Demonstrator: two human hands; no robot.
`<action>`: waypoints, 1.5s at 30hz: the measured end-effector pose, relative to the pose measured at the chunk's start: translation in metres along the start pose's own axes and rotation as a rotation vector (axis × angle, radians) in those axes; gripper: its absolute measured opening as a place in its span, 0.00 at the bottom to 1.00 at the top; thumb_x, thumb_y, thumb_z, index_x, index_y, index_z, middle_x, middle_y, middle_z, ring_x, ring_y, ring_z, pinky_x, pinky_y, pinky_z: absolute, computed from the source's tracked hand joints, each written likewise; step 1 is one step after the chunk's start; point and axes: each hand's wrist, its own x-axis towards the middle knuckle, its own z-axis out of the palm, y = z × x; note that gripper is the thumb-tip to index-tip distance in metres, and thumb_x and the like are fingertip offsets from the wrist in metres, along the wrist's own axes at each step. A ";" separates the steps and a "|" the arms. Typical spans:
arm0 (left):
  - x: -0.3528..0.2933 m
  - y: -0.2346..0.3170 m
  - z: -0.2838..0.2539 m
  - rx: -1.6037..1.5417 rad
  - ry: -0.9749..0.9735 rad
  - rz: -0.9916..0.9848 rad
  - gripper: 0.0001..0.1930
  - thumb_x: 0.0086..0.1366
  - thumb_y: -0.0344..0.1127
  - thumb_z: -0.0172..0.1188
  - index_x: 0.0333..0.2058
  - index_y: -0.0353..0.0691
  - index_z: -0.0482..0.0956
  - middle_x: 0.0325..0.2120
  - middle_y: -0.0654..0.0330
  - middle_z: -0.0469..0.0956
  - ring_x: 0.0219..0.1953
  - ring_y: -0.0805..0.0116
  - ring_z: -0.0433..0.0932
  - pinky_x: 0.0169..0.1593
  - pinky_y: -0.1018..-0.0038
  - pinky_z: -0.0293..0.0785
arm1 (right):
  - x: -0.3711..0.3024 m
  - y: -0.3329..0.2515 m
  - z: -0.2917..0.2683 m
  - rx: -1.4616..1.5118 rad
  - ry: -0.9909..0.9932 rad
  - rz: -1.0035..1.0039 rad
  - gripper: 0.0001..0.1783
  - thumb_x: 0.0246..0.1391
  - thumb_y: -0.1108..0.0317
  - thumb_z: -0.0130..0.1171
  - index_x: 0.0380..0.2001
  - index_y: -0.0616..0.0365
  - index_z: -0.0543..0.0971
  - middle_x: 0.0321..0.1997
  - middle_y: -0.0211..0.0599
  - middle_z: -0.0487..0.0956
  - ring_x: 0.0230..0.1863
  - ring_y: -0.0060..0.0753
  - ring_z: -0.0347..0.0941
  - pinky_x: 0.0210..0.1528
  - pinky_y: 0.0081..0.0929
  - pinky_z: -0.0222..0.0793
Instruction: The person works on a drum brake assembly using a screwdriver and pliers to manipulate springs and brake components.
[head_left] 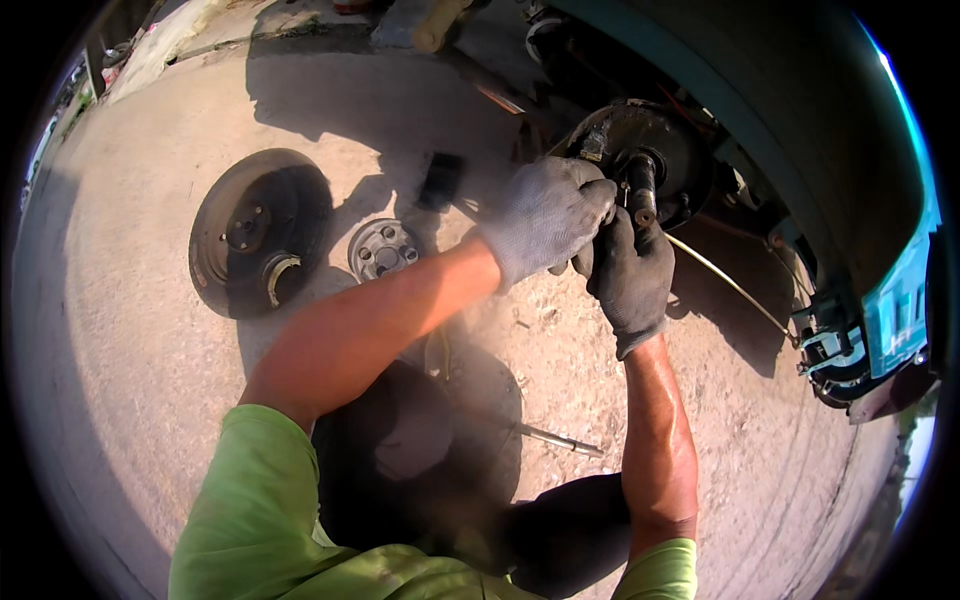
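My left hand (556,212), in a grey glove, is closed in front of a dark round backing plate (683,150) under the vehicle. Beside it my right hand (636,272), in a darker, dirtier glove, has its fingers curled just below the axle stub (641,182). The two hands meet at the fingertips. Whatever small thing they pinch is hidden between the gloves. The stub sticks out of the middle of the plate, close above my right fingers. Past my right hand runs a thin pale cable or rod (728,277).
On the concrete to the left lie a large dark wheel or drum (212,200) and a smaller round metal hub (372,240). A black rectangular object (440,182) lies beyond the hub. Near my legs is a metal bar (565,440). The blue-green vehicle body (760,70) overhangs the right side.
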 end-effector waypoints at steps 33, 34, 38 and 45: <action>-0.003 -0.006 0.042 -0.503 0.249 -0.198 0.08 0.70 0.33 0.60 0.33 0.36 0.79 0.24 0.48 0.79 0.28 0.55 0.83 0.33 0.62 0.76 | 0.001 0.014 0.002 -0.215 0.089 -0.104 0.18 0.73 0.59 0.55 0.39 0.67 0.81 0.24 0.31 0.81 0.23 0.18 0.73 0.25 0.24 0.68; -0.003 -0.007 0.044 -0.447 0.277 -0.168 0.07 0.69 0.33 0.60 0.33 0.36 0.79 0.24 0.47 0.80 0.28 0.53 0.83 0.33 0.61 0.76 | 0.002 0.015 0.003 -0.218 0.102 -0.104 0.18 0.73 0.60 0.55 0.40 0.68 0.82 0.23 0.31 0.81 0.23 0.19 0.73 0.25 0.25 0.69; -0.002 -0.008 0.054 -0.398 0.366 -0.144 0.05 0.68 0.31 0.59 0.34 0.35 0.79 0.27 0.44 0.80 0.30 0.45 0.82 0.34 0.59 0.77 | 0.002 0.016 0.001 -0.319 0.122 -0.102 0.19 0.73 0.60 0.56 0.43 0.69 0.83 0.25 0.32 0.82 0.25 0.20 0.74 0.29 0.26 0.71; -0.002 0.001 0.041 -0.576 0.258 -0.235 0.06 0.69 0.29 0.57 0.35 0.34 0.80 0.22 0.48 0.81 0.24 0.56 0.84 0.30 0.63 0.79 | 0.002 0.012 0.000 -0.231 0.104 -0.179 0.21 0.72 0.57 0.55 0.42 0.69 0.81 0.23 0.34 0.79 0.23 0.20 0.74 0.26 0.24 0.71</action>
